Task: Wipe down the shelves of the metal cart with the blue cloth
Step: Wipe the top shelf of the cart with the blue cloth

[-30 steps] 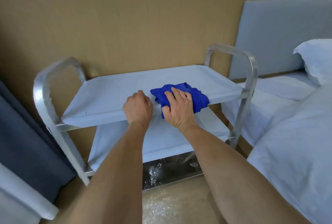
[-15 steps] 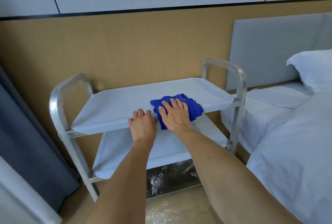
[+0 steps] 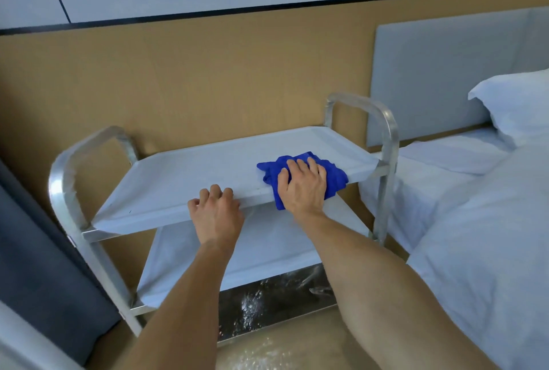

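The metal cart stands against the tan wall, with a pale top shelf and a second pale shelf below it. A crumpled blue cloth lies on the right front part of the top shelf and hangs a little over its front edge. My right hand presses flat on the cloth, fingers spread over it. My left hand grips the front rim of the top shelf near its middle, fingers curled over the edge.
A bed with white sheets and a pillow sits close on the right, touching the cart's right frame. A dark grey curtain hangs at the left. The shiny floor shows below the cart.
My right hand has slid the blue cloth to the right along the top shelf. My left hand stays on the front rim. The view has pulled back and risen a little.
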Demonstrator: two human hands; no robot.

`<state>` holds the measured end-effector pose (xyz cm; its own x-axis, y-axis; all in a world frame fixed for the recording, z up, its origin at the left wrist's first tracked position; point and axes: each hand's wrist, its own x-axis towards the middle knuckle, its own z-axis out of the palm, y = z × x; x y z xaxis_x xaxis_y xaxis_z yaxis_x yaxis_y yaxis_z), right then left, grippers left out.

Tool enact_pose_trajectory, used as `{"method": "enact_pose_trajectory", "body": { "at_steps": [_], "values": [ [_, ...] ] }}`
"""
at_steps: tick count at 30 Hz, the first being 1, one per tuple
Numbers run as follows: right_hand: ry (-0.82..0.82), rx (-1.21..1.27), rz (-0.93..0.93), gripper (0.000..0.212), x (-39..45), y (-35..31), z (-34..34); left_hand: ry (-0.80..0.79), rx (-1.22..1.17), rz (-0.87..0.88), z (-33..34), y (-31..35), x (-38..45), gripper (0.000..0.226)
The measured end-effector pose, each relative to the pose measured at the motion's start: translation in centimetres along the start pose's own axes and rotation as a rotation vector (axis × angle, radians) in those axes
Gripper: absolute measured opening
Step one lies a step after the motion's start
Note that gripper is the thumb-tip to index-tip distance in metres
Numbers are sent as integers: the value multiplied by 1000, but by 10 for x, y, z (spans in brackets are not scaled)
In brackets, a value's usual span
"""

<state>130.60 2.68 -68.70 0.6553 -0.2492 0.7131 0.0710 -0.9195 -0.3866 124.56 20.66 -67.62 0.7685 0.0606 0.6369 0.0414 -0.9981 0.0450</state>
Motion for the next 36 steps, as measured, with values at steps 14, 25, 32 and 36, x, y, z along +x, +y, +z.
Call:
{"method": "enact_pose_trajectory", "body": {
  "at_steps": [14,25,32,36],
  "values": [
    [71,-116,141,50,-2,45,-12,-97,3,-80,-8,6,1,16],
    [34,-85,-78,39,-45,-55,7,-84,-51,68,-28,-48,-6,27],
    [-21,-189,-154,57,-35,-29,3,42,-116,-708,-52,-147,5,65],
    [12,-201,-78,59,-39,-55,11,59,-453,-876,-42,-183,10,58]
  ]
}}
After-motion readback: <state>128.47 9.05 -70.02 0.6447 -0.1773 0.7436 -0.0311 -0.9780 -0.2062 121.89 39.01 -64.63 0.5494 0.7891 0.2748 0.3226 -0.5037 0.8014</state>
